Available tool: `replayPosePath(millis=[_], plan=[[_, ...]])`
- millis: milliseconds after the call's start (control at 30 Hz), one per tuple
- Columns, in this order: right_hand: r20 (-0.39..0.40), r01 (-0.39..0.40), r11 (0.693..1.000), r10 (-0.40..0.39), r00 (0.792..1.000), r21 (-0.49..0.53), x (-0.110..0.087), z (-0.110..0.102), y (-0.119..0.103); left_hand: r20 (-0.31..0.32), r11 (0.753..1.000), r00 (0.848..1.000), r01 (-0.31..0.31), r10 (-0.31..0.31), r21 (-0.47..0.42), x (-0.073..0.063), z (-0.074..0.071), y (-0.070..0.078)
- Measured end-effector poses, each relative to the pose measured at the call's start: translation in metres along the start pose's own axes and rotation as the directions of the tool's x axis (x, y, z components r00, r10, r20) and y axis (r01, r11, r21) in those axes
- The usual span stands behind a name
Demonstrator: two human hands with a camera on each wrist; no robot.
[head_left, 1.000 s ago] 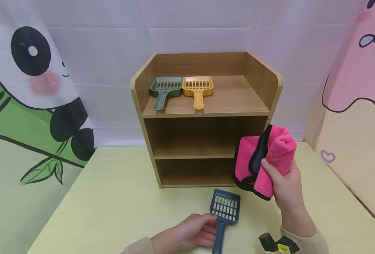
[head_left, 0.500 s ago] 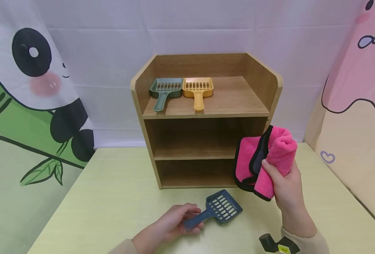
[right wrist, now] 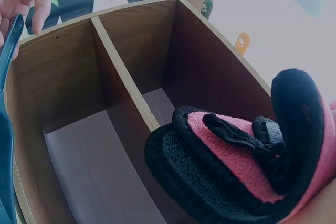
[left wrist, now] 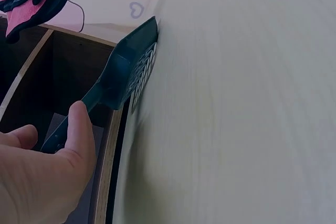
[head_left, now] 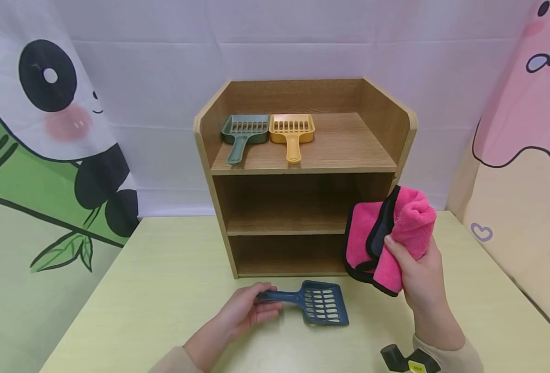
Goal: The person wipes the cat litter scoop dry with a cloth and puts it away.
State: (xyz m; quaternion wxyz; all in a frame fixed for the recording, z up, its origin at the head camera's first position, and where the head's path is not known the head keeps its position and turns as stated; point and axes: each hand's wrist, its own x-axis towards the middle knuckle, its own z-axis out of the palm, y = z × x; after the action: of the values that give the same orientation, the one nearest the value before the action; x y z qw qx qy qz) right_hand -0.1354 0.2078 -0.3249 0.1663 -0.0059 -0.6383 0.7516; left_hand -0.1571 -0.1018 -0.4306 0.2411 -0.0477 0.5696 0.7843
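Observation:
A dark blue slotted litter scoop (head_left: 323, 303) lies sideways just over the table, its head pointing right. My left hand (head_left: 244, 311) pinches the end of its handle between thumb and fingers. The left wrist view shows the same scoop (left wrist: 123, 72) tilted beside the shelf unit, with the thumb along the handle. On the right, my right hand (head_left: 419, 280) grips a bunched pink cloth (head_left: 410, 223) with black edging in front of the shelf's right side. Folded layers of this cloth (right wrist: 226, 177), pink and dark grey, fill the lower right of the right wrist view.
A wooden shelf unit (head_left: 298, 170) with two lower compartments stands at the back of the pale table (head_left: 116, 321). On its top board a green scoop (head_left: 245, 129) and a yellow scoop (head_left: 292, 129) lie side by side. Behind hangs a white cloth backdrop (head_left: 163, 103).
My left hand has moved left and slid to the handle's end. The blue scoop has turned from upright to sideways, head to the right. The right hand and cloth stay in place.

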Motion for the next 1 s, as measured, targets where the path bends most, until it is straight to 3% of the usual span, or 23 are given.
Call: replayPosePath(millis=[467, 700, 1000], plan=[[0.001, 0.006, 1.000, -0.006, 1.000, 0.014, 0.001, 0.000, 0.001, -0.052, 0.998, 0.997, -0.058, 0.056, -0.019, 0.009, 0.004, -0.001], [0.006, 0.014, 1.000, -0.014, 1.000, 0.019, 0.001, 0.000, 0.001, -0.048, 0.996, 0.995, -0.087, 0.088, 0.010, 0.013, 0.003, -0.006], [0.012, -0.006, 1.000, 0.006, 1.000, 0.017, 0.001, -0.002, 0.001, -0.092, 0.988, 0.986, -0.136, 0.142, 0.067, 0.011, 0.000, -0.007]])
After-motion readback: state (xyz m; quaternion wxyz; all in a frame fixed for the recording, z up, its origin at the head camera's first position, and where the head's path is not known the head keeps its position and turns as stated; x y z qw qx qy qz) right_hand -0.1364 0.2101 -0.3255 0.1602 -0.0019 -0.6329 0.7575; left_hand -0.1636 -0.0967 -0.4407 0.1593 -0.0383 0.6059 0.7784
